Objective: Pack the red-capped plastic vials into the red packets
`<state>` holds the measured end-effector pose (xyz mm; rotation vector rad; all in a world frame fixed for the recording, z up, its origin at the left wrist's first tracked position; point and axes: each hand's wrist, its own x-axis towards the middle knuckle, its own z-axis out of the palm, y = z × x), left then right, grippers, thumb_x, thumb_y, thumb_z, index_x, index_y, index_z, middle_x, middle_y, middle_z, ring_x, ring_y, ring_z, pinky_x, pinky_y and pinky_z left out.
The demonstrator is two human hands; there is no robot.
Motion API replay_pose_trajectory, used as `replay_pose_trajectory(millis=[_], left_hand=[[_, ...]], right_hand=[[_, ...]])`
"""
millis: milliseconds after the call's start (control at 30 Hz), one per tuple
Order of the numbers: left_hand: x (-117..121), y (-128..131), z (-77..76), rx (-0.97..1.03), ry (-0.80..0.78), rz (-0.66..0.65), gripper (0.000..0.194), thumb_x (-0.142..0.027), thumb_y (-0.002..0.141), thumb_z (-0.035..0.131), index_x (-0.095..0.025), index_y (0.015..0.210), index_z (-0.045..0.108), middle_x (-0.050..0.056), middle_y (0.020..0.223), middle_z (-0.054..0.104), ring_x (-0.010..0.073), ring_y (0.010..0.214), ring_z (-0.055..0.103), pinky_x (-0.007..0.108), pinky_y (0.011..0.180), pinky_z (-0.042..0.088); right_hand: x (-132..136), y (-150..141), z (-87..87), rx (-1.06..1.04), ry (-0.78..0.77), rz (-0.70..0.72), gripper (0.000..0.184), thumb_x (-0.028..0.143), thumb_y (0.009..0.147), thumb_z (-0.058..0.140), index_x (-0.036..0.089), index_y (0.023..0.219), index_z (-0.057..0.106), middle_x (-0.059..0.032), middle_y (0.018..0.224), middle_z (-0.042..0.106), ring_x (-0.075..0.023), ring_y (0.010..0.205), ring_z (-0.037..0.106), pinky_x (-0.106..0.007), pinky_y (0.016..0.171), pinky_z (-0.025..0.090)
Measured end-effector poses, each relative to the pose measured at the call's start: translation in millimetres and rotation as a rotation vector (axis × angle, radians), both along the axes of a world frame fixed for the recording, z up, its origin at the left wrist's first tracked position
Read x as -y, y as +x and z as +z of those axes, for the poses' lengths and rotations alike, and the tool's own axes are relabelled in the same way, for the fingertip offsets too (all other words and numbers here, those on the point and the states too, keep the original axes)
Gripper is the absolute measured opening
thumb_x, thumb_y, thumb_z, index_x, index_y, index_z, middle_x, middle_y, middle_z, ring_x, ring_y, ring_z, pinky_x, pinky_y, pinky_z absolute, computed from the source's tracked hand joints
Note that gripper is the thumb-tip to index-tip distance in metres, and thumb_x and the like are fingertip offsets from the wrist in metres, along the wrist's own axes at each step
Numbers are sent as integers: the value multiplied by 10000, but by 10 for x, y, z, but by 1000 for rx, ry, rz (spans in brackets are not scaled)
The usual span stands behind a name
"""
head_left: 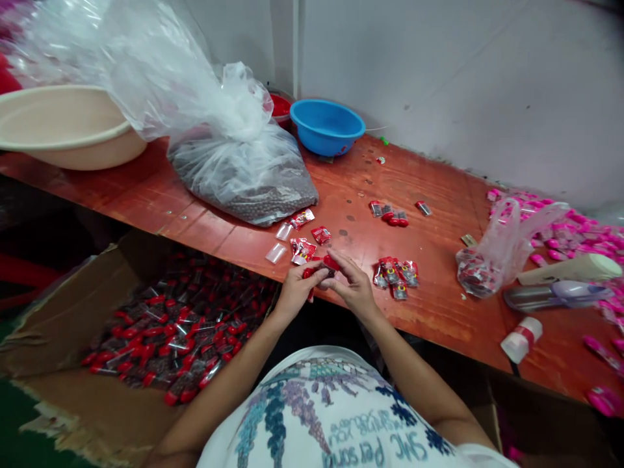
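Observation:
Both hands meet at the table's front edge, fingers closed round small red-capped pieces. My left hand [298, 292] pinches a small clear container with dark contents and a red end [309, 272]. My right hand [355, 287] has its fingers on a red cap [331, 262] at the same spot; whether the cap is joined to the container is hard to make out. Just beyond the hands lie red printed packets [302, 250] and clear empty tubes [276, 253]. Right of my right hand sits a cluster of red packets with dark contents [396, 273].
A knotted clear bag of dark beads [244, 175] rests on the red table [341, 195], between a cream basin [73, 153] and a blue basin [327, 127]. Below left, a cardboard box [53, 325] holds many red-capped containers. Pink pieces [580, 227] and a plastic bag [487, 253] lie right.

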<state>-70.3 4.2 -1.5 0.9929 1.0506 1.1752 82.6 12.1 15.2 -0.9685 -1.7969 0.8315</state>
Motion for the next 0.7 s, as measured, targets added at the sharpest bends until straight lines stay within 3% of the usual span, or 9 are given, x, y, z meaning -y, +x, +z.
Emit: replay_pose_trajectory(millis=[133, 400, 533, 700], left_hand=[[11, 68, -26, 38, -11, 24, 449, -417, 723, 684, -128, 1066, 676, 16, 681, 658, 42, 349, 407, 171, 292, 323], [53, 176, -74, 38, -38, 53, 421, -444, 707, 680, -130, 987, 683, 16, 697, 659, 37, 356, 399, 168, 289, 294], [67, 216, -152, 34, -90, 60, 486, -456, 686, 695, -119, 1034, 653, -31, 576, 580, 30, 316, 350, 171, 281, 261], [47, 198, -138, -34, -114, -52, 496, -506, 724, 648, -133, 1050, 646, -58, 518, 522, 29, 282, 317, 171, 266, 226]], right_hand=[[-27, 78, -87, 171, 130, 20, 703, 322, 755, 717, 318, 1383, 402, -65, 1378, 489, -239, 1286, 440, -413, 1091, 344], [-26, 165, -222, 270, 181, 28, 586, 282, 822, 627, 289, 1365, 406, -89, 1317, 530, -234, 1268, 457, -429, 1071, 367], [-24, 203, -271, 369, 220, 36, 816, 317, 750, 705, 246, 1433, 264, -142, 1380, 439, -270, 1310, 391, -467, 1064, 358], [12, 306, -244, 397, 221, -16, 804, 355, 744, 700, 207, 1421, 291, -158, 1346, 483, -284, 1261, 447, -472, 1058, 349]])
